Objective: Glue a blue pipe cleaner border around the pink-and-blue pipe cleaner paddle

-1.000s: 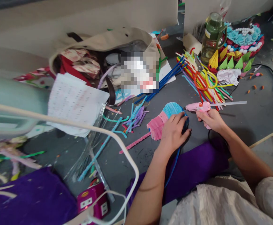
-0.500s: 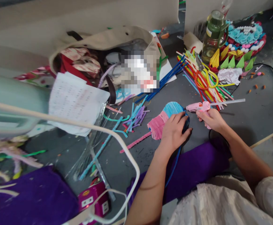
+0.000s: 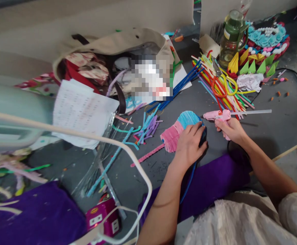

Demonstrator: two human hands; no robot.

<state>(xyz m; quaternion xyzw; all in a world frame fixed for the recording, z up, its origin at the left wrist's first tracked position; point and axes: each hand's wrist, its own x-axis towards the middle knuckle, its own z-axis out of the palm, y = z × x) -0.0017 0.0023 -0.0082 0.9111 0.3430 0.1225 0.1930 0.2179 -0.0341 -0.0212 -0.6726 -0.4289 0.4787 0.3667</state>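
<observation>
Glue gun (image 3: 224, 116): smooth plastic, slight gloss. Pink-and-blue piece (image 3: 172, 136) looks fuzzy and ribbed; worktop (image 3: 273, 129) is matt. Purple cloth (image 3: 215, 180) looks soft, matt; bottle (image 3: 229, 46) glossy, see-through.

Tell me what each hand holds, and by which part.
Right hand: pink glue gun, by its handle. Left hand: lies on the pink-blue piece; any grip is hidden.

- Paper (image 3: 84, 112) bears rows of writing, too small to read.
- Bottle (image 3: 230, 47) bears a pale label (image 3: 227, 34), text illegible.
- Socket box (image 3: 105, 216) bears a yellowish sticker (image 3: 94, 210), unreadable.
- Glue gun (image 3: 222, 115) bears a small marking, too blurred.
</observation>
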